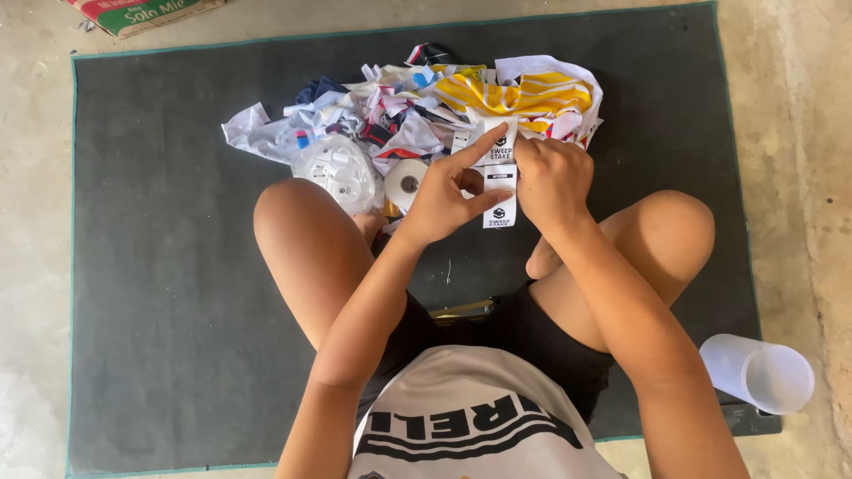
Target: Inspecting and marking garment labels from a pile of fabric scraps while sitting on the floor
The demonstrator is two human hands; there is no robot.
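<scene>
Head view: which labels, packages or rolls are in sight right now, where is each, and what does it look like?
Label strip: held between left hand and right hand, long, white, black marks.
Label roll: on the mat beside the left hand, round, white.
Bag of labels: left of the roll, clear, small white tags inside.
Carton: top-left floor, off the mat, red and green, cut off by the frame.

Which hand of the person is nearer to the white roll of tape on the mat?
The left hand. It is just right of the white roll of tape, almost touching it. The right hand is farther right, past the white label strip that both hands hold.
</scene>
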